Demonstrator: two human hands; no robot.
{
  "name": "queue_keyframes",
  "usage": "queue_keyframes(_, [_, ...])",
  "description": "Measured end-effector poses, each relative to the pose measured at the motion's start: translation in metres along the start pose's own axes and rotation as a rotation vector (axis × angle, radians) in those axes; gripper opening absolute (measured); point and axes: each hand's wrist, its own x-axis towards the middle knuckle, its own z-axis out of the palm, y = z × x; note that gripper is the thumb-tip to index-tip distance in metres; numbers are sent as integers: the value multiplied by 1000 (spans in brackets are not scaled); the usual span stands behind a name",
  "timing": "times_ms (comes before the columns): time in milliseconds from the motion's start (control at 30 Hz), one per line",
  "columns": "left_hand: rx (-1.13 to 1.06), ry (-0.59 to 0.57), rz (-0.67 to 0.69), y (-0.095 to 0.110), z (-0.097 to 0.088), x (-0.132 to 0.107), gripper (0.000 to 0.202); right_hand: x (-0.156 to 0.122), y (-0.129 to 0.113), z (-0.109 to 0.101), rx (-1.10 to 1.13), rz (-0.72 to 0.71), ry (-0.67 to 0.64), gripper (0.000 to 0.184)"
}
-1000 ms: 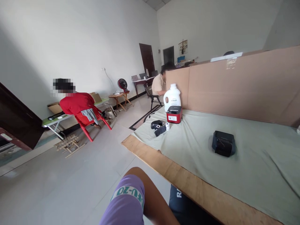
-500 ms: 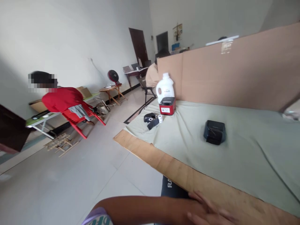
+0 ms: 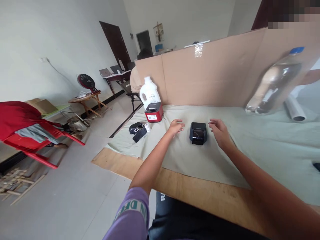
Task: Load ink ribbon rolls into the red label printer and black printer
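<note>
A small black device, which looks like a portable label printer, sits on the pale green cloth. My left hand is just to its left, fingers apart and holding nothing. On the other side, my right hand hovers close by, its fingers also spread and empty. Neither hand touches the device. Farther left lie black pieces with small white paper rolls. Behind them stands a red and black box-shaped device.
A white jug stands behind the red device. A tall cardboard panel borders the table's far side. At right are a clear bottle with blue cap and a white tube. A person in red sits on a red chair.
Both my hands are now stretched out either side of the black device; before, hands were low at the table's front edge. The view has turned right, bringing the bottle in.
</note>
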Motion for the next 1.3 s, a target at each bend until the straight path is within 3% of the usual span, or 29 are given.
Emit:
queue_keyframes(100, [23, -162, -88, 0, 13, 34, 26, 22, 23, 16, 46, 65, 30, 35])
queue_keyframes(200, [44, -294, -141, -8, 19, 56, 20, 23, 39, 25, 31, 40, 60, 39])
queue_keyframes(433, [43, -461, -154, -18, 13, 73, 33, 10, 50, 23, -58, -18, 83, 44])
queue_keyframes(567, [65, -470, -180, -18, 14, 73, 24, 9, 46, 21, -51, 52, 136, 44])
queue_keyframes(700, [108, -459, -221, -19, 19, 71, 8, 6, 40, 22, -101, 42, 149, 44])
queue_keyframes(833, [146, -434, -234, -16, 22, 69, 6, 4, 37, 22, -114, 41, 142, 44])
queue_keyframes(1167, [160, -434, -213, -13, 19, 68, 16, 5, 41, 19, -74, 82, 131, 47])
queue_keyframes(1300, [92, -429, -117, -12, 15, 65, 39, 4, 44, 17, -55, 72, 111, 46])
